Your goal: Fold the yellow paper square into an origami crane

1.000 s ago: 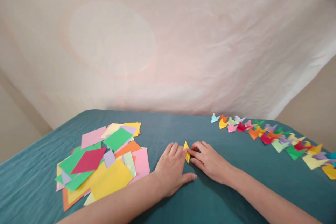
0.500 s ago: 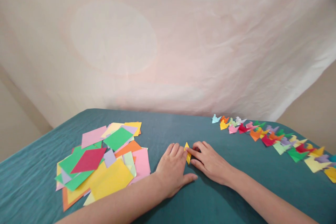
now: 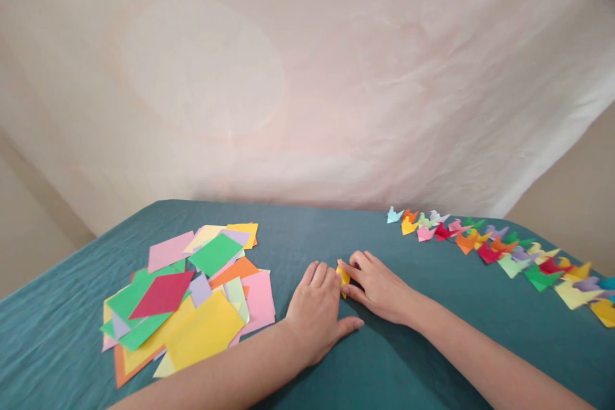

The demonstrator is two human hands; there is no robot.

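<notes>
A small folded yellow paper (image 3: 343,277) lies on the teal tablecloth (image 3: 423,346) between my two hands. My left hand (image 3: 319,315) rests flat beside it, fingers stretched out and touching its left edge, thumb spread to the right. My right hand (image 3: 377,287) is curled over the paper's right side, fingertips pinched down on it and hiding most of it.
A loose heap of coloured paper squares (image 3: 189,291) lies at the left. A row of several small folded paper figures (image 3: 500,253) runs along the right side toward the table's edge. A pale sheet (image 3: 307,77) hangs behind.
My right hand has slid left over the yellow paper and covers more of it; the upright tip seen earlier is now pressed down. My left hand has barely moved.
</notes>
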